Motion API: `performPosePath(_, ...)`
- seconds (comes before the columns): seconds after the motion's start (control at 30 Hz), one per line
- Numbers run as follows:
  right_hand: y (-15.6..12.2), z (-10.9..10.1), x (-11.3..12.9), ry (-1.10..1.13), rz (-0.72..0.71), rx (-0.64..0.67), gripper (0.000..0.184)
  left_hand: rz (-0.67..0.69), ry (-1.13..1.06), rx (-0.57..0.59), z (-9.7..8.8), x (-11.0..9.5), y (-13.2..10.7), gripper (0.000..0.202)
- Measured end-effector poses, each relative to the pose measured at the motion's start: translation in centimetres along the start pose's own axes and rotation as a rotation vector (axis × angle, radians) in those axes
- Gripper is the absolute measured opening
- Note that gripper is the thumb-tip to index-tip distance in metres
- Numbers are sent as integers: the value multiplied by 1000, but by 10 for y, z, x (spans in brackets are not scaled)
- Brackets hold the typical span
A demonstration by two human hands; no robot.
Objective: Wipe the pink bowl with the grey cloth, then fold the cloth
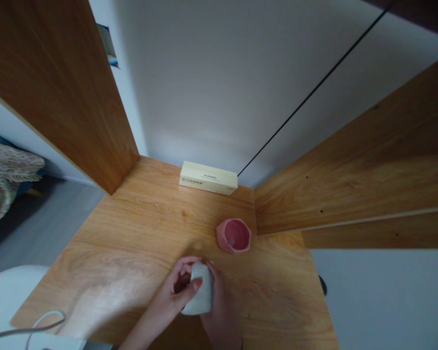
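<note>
Near the front of the wooden desk (131,228), both my hands are closed around a smooth pale grey object (200,294). It is wider toward me and rounded at its far end; my fingers cover much of it, so I cannot tell its exact kind. My left hand (180,287) grips its left side, with the thumb lying across the top. Along the right side, my right hand (219,301) wraps it, and most of those fingers are hidden. Just beyond my hands, to the right, stands a pink faceted pot (221,233) with its round mouth facing up.
A cream-coloured box (209,178) lies against the wall at the back. Upright wooden panels (62,82) border the desk on the left and right. A black cord (295,109) runs up the wall. At the lower left are a white chair (12,291) and a grey cable (51,313).
</note>
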State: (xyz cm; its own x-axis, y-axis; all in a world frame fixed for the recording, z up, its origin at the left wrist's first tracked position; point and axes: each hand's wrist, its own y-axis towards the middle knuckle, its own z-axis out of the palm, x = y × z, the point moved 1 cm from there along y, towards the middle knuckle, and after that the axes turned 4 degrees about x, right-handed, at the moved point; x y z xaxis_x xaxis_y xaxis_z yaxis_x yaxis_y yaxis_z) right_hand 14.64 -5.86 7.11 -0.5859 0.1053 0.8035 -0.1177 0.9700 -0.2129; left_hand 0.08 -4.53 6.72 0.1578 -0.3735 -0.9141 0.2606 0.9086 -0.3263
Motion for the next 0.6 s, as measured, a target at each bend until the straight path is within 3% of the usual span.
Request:
performPosePath(0.17,9,-29,4,327,248,-202,38,67,-25,-161,-13,24,11,53)
performPosePath(0.27,8,-38,11,540,393,-254,44,100,208,-57,-16,29,8,47)
performPosePath(0.4,5,-40,16,805,495,-281,66,81,487,51,-6,29,-3,63)
performPosePath(0.5,5,-41,12,850,479,-336,69,25,482,41,-3,28,-6,59)
performPosePath(0.6,7,-47,0,824,445,-387,61,-24,428,45,-11,20,-6,54)
